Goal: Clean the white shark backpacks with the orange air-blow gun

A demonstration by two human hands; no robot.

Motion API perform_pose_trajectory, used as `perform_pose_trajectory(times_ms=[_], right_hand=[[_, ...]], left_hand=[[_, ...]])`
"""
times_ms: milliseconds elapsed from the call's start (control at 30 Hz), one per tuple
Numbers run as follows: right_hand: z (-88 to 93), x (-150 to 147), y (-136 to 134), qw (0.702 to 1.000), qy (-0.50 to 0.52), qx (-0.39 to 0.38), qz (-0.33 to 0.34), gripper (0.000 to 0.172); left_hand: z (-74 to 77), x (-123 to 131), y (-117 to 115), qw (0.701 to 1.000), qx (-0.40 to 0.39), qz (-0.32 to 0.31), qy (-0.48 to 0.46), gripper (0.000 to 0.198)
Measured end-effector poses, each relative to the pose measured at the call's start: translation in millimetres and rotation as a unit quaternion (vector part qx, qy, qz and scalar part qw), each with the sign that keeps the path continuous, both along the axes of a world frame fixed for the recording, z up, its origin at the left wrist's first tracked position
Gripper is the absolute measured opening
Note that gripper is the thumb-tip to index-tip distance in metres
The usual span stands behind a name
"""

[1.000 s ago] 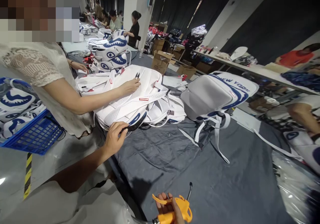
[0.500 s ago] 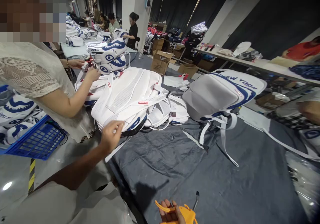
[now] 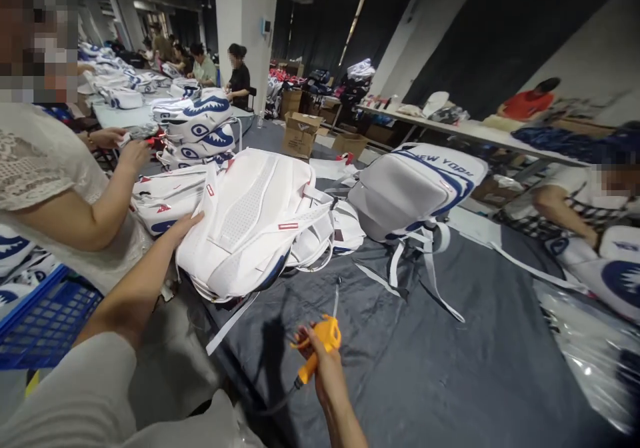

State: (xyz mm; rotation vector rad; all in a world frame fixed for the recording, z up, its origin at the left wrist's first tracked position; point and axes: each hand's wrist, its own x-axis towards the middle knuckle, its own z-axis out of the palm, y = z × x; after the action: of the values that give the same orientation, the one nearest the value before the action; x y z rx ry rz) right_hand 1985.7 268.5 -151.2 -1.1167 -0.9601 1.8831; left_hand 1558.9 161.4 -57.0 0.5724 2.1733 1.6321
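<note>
My left hand point(image 3: 186, 224) lies flat against the left side of a white backpack point(image 3: 250, 218) that rests back-up on top of other white packs. My right hand point(image 3: 320, 355) is closed around an orange tool point(image 3: 321, 341) with a thin metal tip pointing up, held above the dark grey table cloth point(image 3: 400, 368). A second white and blue backpack point(image 3: 415, 191) marked NEW YORK stands to the right, straps trailing on the cloth.
A person in a white lace top stands close at the left, hands near a stack of shark-print backpacks point(image 3: 195, 125). A blue crate point(image 3: 40, 315) sits lower left. Another person works at the right edge. Cardboard boxes point(image 3: 300, 135) and more workers are behind.
My left hand slid from the backpack's near bottom edge up to its left side. My right hand rose with the orange tool. The neighbouring person's hand withdrew from the backpack.
</note>
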Motion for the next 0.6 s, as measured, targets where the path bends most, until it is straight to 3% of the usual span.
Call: perform_pose_trajectory(times_ms=[67, 133, 200, 267, 367, 467, 533, 600], right_hand=[[5.5, -36, 12, 1.0, 0.021, -0.005, 0.012, 0.07], [11.4, -62, 24, 0.997, 0.062, -0.042, 0.01, 0.056], [17.8, -72, 32, 0.993, 0.094, -0.072, 0.011, 0.042], [25.3, -60, 29, 0.988, 0.131, -0.082, 0.016, 0.038], [38.3, -8, 2, 0.984, 0.163, -0.069, 0.0, 0.042], [48.4, 68, -39, 0.986, 0.143, -0.058, -0.057, 0.048], [47.8, 123, -65, 0.986, 0.118, -0.042, -0.11, 0.052], [39.0, 177, -87, 0.984, 0.081, -0.017, -0.155, 0.056]], left_hand=[[-4.2, 20, 0, 0.999, 0.043, -0.031, 0.007, 0.081], [-2.0, 51, -2, 0.991, 0.11, -0.042, 0.058, 0.076], [7.1, 90, -8, 0.977, 0.169, -0.043, 0.126, 0.064], [20.7, 133, -20, 0.962, 0.205, -0.045, 0.175, 0.052], [41.1, 193, -44, 0.946, 0.248, -0.065, 0.197, 0.048], [51.1, 247, -59, 0.935, 0.278, -0.133, 0.175, 0.05], [46.8, 280, -58, 0.931, 0.285, -0.182, 0.136, 0.053], [30.7, 307, -46, 0.936, 0.26, -0.224, 0.08, 0.055]])
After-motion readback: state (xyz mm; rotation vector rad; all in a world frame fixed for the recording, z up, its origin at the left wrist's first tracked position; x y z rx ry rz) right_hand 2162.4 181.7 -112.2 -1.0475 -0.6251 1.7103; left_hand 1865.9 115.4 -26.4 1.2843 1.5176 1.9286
